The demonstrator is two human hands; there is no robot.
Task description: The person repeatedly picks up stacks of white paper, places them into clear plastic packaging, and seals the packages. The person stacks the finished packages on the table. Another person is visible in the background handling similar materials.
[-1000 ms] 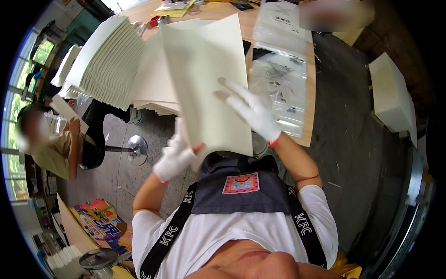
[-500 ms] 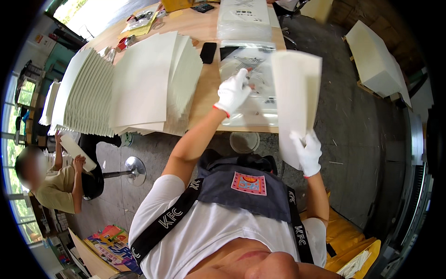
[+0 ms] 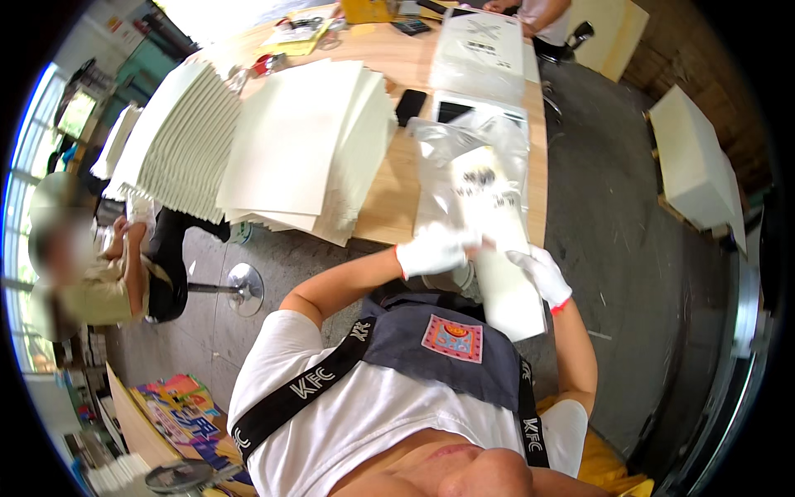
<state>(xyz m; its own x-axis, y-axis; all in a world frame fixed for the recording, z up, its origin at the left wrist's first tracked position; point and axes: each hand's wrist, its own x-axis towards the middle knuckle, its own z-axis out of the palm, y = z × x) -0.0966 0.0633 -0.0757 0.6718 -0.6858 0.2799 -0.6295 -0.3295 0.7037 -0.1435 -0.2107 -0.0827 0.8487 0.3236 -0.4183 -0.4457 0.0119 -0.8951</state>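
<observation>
A curled stack of white paper sheets (image 3: 512,302) slants over the table's near edge. Its far end lies inside a clear printed plastic bag (image 3: 432,161), while the near end sticks out of the bag's mouth. My right hand (image 3: 542,275), in a white glove with a red cuff, grips the sheets along their right side. At the bag's mouth, my left hand (image 3: 437,250), gloved the same way and smeared by motion, has its fingertips closed at the plastic edge. More flat plastic bags (image 3: 476,106) lie beneath and beyond this bag.
Big piles of white sheets (image 3: 286,141) cover the table's left side. A black phone (image 3: 411,108) and wrapped packs (image 3: 479,51) lie farther back. At left a person (image 3: 116,273) sits handling something whitish; another stands at the far end. A white block on a pallet (image 3: 691,157) stands right.
My right hand has brought the sheets leftward, and their far end has gone into the bag. My left hand has drawn back toward me to the bag's mouth. The bag has opened up.
</observation>
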